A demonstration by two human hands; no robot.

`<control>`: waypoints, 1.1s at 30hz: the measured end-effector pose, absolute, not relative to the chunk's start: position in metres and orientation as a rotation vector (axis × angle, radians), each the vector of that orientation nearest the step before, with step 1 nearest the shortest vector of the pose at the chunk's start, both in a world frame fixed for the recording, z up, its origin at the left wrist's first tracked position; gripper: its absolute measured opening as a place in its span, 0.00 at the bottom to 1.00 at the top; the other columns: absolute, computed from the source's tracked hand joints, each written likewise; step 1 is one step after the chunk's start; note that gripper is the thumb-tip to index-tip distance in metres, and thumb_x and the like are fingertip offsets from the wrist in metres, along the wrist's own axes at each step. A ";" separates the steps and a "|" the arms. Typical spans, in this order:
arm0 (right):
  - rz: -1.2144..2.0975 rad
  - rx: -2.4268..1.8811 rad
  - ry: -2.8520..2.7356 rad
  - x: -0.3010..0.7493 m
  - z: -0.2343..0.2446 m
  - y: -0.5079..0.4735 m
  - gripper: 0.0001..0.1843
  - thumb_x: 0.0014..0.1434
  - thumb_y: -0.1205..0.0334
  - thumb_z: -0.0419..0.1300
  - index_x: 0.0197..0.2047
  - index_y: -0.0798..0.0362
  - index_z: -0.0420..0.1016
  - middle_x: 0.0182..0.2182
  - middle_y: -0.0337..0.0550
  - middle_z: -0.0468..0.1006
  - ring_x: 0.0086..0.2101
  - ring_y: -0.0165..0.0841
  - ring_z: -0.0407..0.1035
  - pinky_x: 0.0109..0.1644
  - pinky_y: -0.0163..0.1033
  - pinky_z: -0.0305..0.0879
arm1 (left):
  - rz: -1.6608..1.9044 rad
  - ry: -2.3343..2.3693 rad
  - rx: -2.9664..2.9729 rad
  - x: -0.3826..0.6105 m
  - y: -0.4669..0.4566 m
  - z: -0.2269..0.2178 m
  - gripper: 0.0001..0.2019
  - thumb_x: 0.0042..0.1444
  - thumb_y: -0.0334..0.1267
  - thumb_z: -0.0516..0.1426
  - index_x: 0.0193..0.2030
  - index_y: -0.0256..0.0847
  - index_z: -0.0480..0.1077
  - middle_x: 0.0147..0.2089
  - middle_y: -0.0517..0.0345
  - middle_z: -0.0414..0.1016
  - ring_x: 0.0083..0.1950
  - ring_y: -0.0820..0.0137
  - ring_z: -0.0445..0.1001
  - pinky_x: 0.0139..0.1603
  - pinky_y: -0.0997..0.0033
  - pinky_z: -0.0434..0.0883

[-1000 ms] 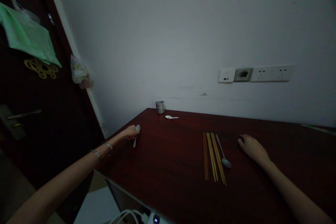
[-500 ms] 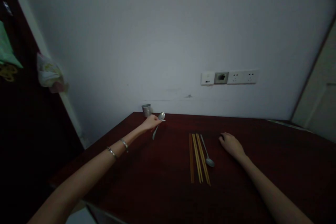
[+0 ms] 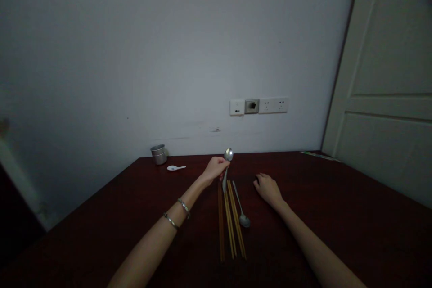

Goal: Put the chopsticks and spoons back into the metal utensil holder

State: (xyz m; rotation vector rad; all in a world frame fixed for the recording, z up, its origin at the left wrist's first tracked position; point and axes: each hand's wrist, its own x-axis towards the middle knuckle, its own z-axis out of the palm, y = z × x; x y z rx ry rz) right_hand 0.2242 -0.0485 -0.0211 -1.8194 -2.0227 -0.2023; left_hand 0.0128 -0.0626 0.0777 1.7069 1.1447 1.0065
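Note:
My left hand (image 3: 216,169) is closed on a metal spoon (image 3: 228,154), its bowl pointing up and its handle slanting down over the far ends of the chopsticks. Several wooden chopsticks (image 3: 232,225) lie lengthwise on the dark red table (image 3: 189,243), the leftmost ones darker. Just right of them rests a second metal spoon (image 3: 244,220), bowl toward me. My right hand (image 3: 267,187) lies on the table to the right of that spoon, fingers loosely curled; whether anything is under them is hidden.
A metal cup (image 3: 159,155) stands at the table's far left corner, with a small white spoon (image 3: 175,168) lying near it. Behind the table is a wall with sockets (image 3: 259,106). A pale door (image 3: 388,99) stands at the right.
My left hand has carried the metal spoon rightward, from near the cup to above the chopsticks. The white spoon has come into clear sight. The view has turned right.

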 end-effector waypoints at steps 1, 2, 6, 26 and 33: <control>-0.195 -1.832 -2.017 0.224 -0.020 -0.049 0.18 0.56 0.62 0.45 0.42 0.60 0.72 0.45 0.57 0.71 0.46 0.39 0.65 0.48 0.39 0.58 | 1.023 1.115 1.684 0.017 -0.061 0.076 0.12 0.50 0.41 0.51 0.21 0.38 0.60 0.10 0.70 0.53 0.09 0.81 0.53 0.11 0.81 0.53; -0.186 -1.844 -2.012 0.224 -0.020 -0.049 0.18 0.56 0.62 0.46 0.42 0.60 0.72 0.45 0.56 0.71 0.46 0.39 0.65 0.48 0.39 0.58 | 1.040 1.086 1.659 0.021 -0.060 0.074 0.12 0.50 0.41 0.51 0.21 0.37 0.60 0.10 0.70 0.53 0.09 0.81 0.53 0.11 0.81 0.53; -0.123 -1.865 -1.996 0.223 -0.017 -0.048 0.17 0.55 0.63 0.47 0.42 0.60 0.72 0.43 0.56 0.72 0.44 0.41 0.66 0.46 0.42 0.60 | 1.092 1.006 1.576 0.030 -0.058 0.072 0.11 0.50 0.42 0.52 0.23 0.37 0.61 0.11 0.71 0.52 0.10 0.83 0.50 0.11 0.82 0.51; 1.803 -0.756 -1.422 0.158 0.078 -0.086 0.12 0.48 0.62 0.62 0.36 0.60 0.72 0.34 0.50 0.77 0.32 0.30 0.73 0.37 0.33 0.71 | 1.313 1.037 1.409 0.015 -0.055 0.082 0.15 0.47 0.48 0.54 0.23 0.38 0.61 0.11 0.72 0.51 0.10 0.83 0.48 0.11 0.81 0.46; 1.646 -0.817 -1.320 0.160 0.087 -0.087 0.09 0.47 0.68 0.62 0.34 0.60 0.71 0.31 0.49 0.78 0.29 0.29 0.73 0.36 0.34 0.70 | 1.280 1.187 1.584 0.013 -0.054 0.084 0.20 0.50 0.53 0.49 0.24 0.36 0.64 0.14 0.68 0.55 0.13 0.81 0.52 0.15 0.80 0.50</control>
